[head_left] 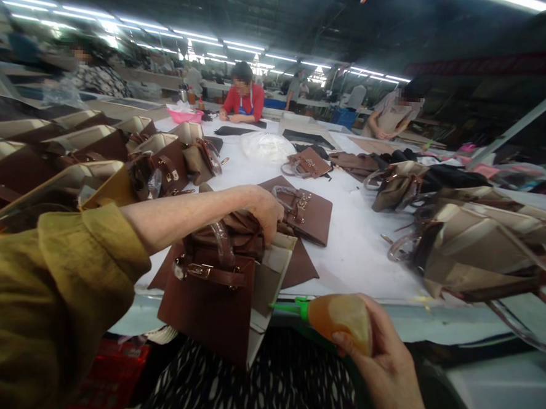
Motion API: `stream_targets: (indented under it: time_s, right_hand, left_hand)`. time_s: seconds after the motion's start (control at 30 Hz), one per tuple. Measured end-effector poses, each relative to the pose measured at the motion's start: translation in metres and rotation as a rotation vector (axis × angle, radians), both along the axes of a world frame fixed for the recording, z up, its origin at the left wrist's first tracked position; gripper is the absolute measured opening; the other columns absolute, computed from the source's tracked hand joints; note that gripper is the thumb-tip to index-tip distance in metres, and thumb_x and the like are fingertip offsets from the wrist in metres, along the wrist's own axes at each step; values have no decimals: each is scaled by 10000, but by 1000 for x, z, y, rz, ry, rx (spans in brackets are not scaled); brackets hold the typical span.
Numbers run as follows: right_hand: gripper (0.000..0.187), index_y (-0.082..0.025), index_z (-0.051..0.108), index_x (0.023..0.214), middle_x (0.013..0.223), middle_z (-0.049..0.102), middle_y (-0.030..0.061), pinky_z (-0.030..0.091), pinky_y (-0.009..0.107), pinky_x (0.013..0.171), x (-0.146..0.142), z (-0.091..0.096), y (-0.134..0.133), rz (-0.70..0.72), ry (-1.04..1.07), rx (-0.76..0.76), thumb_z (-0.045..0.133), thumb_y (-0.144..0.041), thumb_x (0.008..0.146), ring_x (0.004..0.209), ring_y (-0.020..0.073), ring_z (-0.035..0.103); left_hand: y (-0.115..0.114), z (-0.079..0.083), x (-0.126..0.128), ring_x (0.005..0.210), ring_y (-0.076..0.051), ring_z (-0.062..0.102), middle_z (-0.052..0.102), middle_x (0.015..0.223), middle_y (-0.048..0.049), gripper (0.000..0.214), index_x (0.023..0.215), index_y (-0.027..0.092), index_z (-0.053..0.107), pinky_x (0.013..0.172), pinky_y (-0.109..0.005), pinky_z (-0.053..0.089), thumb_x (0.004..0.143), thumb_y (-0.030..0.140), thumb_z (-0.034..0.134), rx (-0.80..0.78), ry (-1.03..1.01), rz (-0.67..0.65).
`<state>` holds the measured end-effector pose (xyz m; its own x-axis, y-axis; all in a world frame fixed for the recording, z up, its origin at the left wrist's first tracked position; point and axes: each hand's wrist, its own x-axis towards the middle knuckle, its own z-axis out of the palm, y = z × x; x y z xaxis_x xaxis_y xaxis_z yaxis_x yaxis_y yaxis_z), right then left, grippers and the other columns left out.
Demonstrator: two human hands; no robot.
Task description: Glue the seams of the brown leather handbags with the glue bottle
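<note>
A brown handbag (211, 299) with gold hardware and a plastic-wrapped handle tilts over the table's near edge above my lap. My left hand (266, 211) reaches across and grips the bag's upper right edge, its fingers bent down and partly hidden. In my right hand (379, 347) is a glue bottle (340, 316), clear with amber liquid and a green nozzle. That nozzle points left, its tip at the pale inner side panel (271, 278) of the bag; whether it touches I cannot tell. Just behind lies another brown handbag (313, 216) on its side.
Rows of open brown bags (96, 141) crowd the left of the white table (347, 264). More unfinished bags (478, 254) stand at the right. Beyond are a plastic-wrapped bundle (267, 147), a pink basin (185, 114) and a person in red (245, 95).
</note>
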<state>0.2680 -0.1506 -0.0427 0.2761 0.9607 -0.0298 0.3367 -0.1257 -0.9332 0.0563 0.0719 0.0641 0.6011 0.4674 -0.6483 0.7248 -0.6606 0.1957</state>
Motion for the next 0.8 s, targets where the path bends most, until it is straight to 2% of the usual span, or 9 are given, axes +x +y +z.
stream_targets:
  time_s: [0.13, 0.33, 0.47, 0.53, 0.63, 0.7, 0.8]
  right_hand:
    - [596, -228, 528, 1139, 1053, 642, 38, 500, 253, 718, -4, -5, -4, -17, 1, -13, 728, -467, 632, 912, 241, 601]
    - [594, -240, 499, 1175, 1162, 597, 47, 484, 266, 775, -5, -18, -10, 41, 7, -40, 715, -461, 668, 1042, 259, 545]
    - [608, -236, 489, 1182, 1151, 590, 56, 489, 287, 763, -4, -19, -12, 51, 61, -70, 723, -452, 665, 1015, 265, 549]
    - [617, -227, 494, 1165, 1090, 605, 61, 508, 290, 673, -3, -16, -10, 55, 115, -114, 734, -457, 646, 931, 262, 571]
    - [590, -214, 495, 1138, 919, 631, 43, 480, 267, 509, -3, -12, -7, 78, 246, -179, 728, -458, 653, 734, 224, 581]
    - [540, -215, 499, 1125, 819, 629, 15, 453, 249, 487, -3, -11, -4, 83, 346, -183, 712, -445, 685, 633, 183, 562]
    - [475, -221, 522, 1102, 793, 629, -4, 439, 228, 497, -8, -11, 3, 21, 487, -140, 707, -415, 709, 596, 149, 553]
  left_hand:
    - [-2, 1, 0, 581, -157, 514, 623, 647, -14, 308, 726, 153, 668, 555, -278, 396, 562, 413, 642, -6, 0, 2]
    - [-9, 9, -1, 526, -143, 486, 564, 556, 4, 226, 611, 146, 628, 515, -273, 373, 590, 370, 625, 10, -3, -25]
    - [-13, 12, 1, 546, -153, 506, 582, 582, -3, 229, 664, 140, 656, 529, -277, 381, 608, 360, 621, 38, -1, -46]
    - [-16, 15, 3, 566, -159, 513, 607, 618, -11, 247, 717, 145, 678, 551, -284, 386, 606, 359, 627, 70, 8, -63]
    - [-25, 28, 3, 576, -157, 507, 620, 639, -13, 236, 742, 161, 693, 566, -280, 378, 611, 346, 626, 142, 14, -82]
    - [-32, 42, 1, 572, -155, 502, 616, 620, -12, 211, 739, 170, 700, 568, -276, 367, 621, 322, 614, 194, 6, -64]
    - [-41, 69, -4, 582, -159, 509, 617, 610, -15, 208, 772, 172, 709, 579, -273, 357, 630, 274, 595, 309, -25, -12]
